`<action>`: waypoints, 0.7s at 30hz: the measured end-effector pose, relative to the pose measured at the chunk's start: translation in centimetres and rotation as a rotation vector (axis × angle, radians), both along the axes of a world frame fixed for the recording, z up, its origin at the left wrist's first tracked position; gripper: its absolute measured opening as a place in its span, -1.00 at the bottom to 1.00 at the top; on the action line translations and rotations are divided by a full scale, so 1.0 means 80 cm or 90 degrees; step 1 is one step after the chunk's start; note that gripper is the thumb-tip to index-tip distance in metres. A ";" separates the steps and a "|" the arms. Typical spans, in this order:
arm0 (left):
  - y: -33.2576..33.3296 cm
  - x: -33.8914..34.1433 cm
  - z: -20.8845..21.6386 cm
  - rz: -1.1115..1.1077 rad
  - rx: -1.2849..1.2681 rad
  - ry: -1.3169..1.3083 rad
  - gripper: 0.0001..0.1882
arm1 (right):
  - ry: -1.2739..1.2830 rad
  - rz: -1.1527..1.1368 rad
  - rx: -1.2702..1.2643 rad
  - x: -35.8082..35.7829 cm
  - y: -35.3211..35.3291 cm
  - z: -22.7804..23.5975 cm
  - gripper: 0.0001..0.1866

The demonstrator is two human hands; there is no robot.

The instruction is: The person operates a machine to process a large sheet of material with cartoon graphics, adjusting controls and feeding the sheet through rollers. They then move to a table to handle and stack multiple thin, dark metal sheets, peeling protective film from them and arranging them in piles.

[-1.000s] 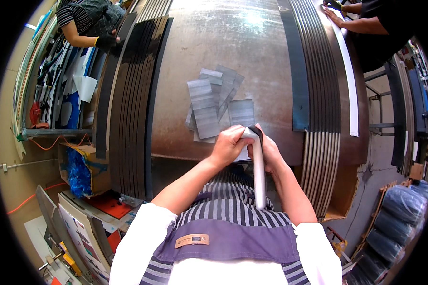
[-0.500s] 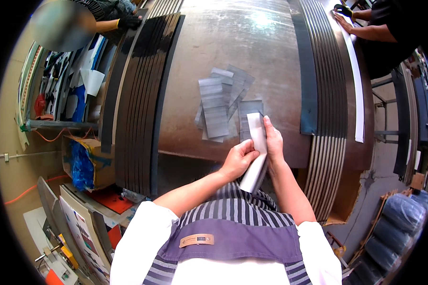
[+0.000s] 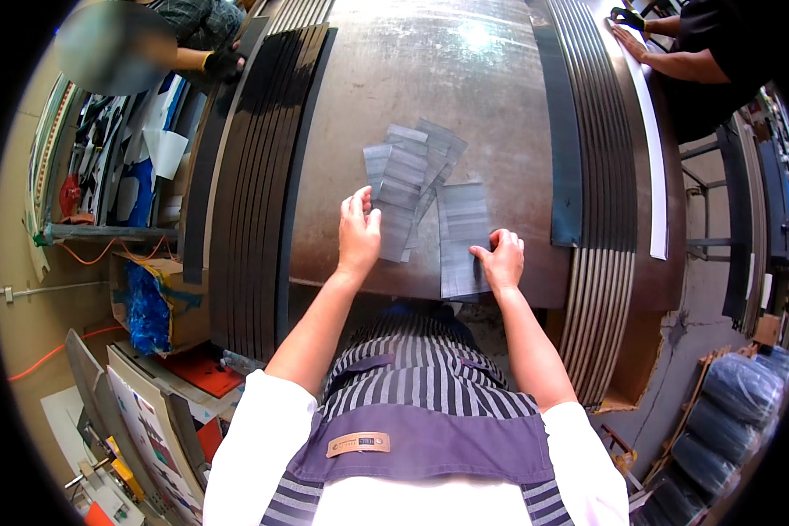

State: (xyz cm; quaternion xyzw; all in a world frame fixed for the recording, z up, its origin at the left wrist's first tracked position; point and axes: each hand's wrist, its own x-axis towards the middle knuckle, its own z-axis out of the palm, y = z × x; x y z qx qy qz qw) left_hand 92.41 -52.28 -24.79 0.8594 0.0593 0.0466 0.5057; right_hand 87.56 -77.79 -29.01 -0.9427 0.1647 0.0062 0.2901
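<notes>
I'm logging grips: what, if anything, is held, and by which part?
The right hand has its thumb at the right edge of a grey sheet; whether it grips cannot be told. The left hand, beside other sheets, shows no clear hold.

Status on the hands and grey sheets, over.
Left hand beside the overlapping sheets. Right hand at right edge of nearest sheet. Nothing visibly blocking.

1. Apron [image 3: 465, 443]: a tan, rectangular label [image 3: 358, 444] is fixed on its purple band, bearing small dark print and a dark block with pale characters, too small to read surely.
2. Left of the apron: a pale board [image 3: 149, 421] with coloured print; lettering illegible.
</notes>
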 end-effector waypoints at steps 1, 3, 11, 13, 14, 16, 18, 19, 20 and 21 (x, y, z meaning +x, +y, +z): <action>-0.008 -0.009 0.008 -0.010 0.010 -0.021 -0.60 | -0.002 -0.027 0.069 0.000 -0.005 -0.003 -0.61; -0.030 -0.026 0.026 -0.048 0.027 -0.050 -0.59 | -0.016 -0.094 0.269 0.001 -0.018 -0.003 -0.69; -0.089 -0.052 0.015 -0.217 -0.217 0.281 -0.37 | 0.082 -0.080 0.795 -0.019 -0.024 0.066 -0.74; -0.095 -0.043 0.009 -0.280 -0.331 0.404 -0.37 | 0.098 -0.054 0.820 -0.024 -0.026 0.067 -0.76; -0.095 -0.039 -0.019 -0.301 -0.280 0.414 -0.38 | 0.103 -0.073 0.807 -0.024 -0.027 0.064 -0.77; -0.102 -0.036 -0.039 -0.283 -0.168 0.373 -0.38 | 0.111 -0.116 0.781 -0.025 -0.030 0.056 -0.80; -0.111 -0.035 -0.043 -0.202 -0.052 0.271 -0.35 | 0.147 -0.140 0.732 -0.027 -0.044 0.043 -0.83; -0.114 -0.039 -0.042 -0.151 0.095 0.155 -0.31 | 0.164 -0.150 0.707 -0.025 -0.051 0.042 -0.84; -0.114 -0.041 -0.041 -0.165 0.091 0.131 -0.29 | 0.182 -0.161 0.683 -0.023 -0.055 0.042 -0.85; -0.112 -0.043 -0.040 -0.179 0.087 0.108 -0.26 | 0.173 -0.155 0.676 -0.025 -0.061 0.044 -0.86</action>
